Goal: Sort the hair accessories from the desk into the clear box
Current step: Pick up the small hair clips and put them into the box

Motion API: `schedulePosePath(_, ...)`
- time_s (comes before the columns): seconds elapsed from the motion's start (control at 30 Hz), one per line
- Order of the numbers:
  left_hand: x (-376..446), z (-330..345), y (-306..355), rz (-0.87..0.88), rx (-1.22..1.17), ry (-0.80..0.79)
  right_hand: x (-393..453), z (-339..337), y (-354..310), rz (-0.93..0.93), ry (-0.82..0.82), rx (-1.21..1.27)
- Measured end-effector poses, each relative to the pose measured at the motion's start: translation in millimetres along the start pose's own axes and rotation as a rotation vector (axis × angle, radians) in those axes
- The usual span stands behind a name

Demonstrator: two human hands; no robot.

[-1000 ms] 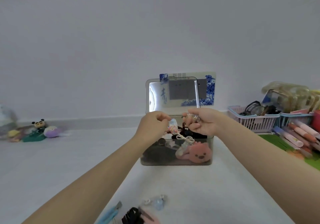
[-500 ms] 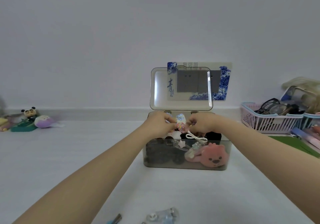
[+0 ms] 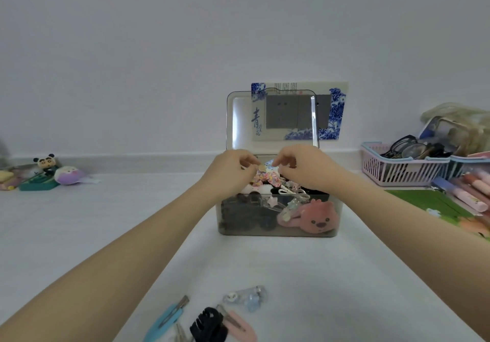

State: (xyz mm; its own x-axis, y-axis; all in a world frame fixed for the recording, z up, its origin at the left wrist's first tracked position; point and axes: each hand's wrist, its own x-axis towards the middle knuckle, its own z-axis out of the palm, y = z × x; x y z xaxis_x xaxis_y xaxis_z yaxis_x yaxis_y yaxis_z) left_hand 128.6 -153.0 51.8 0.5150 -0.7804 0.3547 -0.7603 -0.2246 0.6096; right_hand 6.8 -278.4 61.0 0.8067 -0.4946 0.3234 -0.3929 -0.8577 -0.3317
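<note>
Both hands, left hand [image 3: 233, 168] and right hand [image 3: 299, 166], pinch a floral bow [image 3: 265, 177] over the open box [image 3: 278, 217]; its long axis runs left-right; clips [image 3: 212, 320] lie nearer than the box.

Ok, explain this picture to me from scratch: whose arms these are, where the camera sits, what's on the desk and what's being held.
No machine here: a person works with bare hands, and the single camera sits on their head, looking forward and down. The left hand and right hand meet over a clear plastic box whose lid stands open. Together they pinch a small pastel floral hair bow just above the box's contents, which include a pink animal-face clip. Still on the white desk, near the bottom edge, lie a blue snap clip, a black claw clip, a pink snap clip and a clear clip with small charms. A pink basket of glasses stands at right.
</note>
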Motion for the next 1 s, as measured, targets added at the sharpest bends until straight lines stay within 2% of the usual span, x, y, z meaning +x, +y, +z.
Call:
schedulePosePath(0.07, -25.0, -10.7, 4.0, 0.041, -0.001, 0.023, -25.7, 1.1, -16.8, -0.080, 0.085, 0.075)
schedulePosePath(0.17, -66.9, -22.2, 0.5, 0.019, 0.038, -0.075, -69.2, 10.4, -38.9, -0.163, 0.054, 0.182)
schedulePosePath(0.27, -107.2, -28.8, -8.3, -0.039, 0.063, -0.282, -105.1, 28.3, -47.6, -0.186, -0.107, 0.220)
schedulePosePath(0.4, -142.2, -32.3, -17.8, -0.111, 0.150, -0.604, -125.6, 49.1, -49.1, -0.273, -0.360, 0.145)
schedulePosePath(0.53, -154.0, -37.7, -23.2, -0.102, 0.170, -0.678, -133.9, 59.6, -53.3, -0.272, -0.466, 0.120)
schedulePosePath(0.8, -157.2, -31.0, -31.7, -0.100, 0.065, -0.560, -139.8, 70.6, -55.9, -0.224, -0.299, 0.166)
schedulePosePath(1.0, -162.4, -42.6, -35.1, -0.091, 0.069, -0.656, -139.5, 72.3, -54.8, -0.118, -0.153, 0.252)
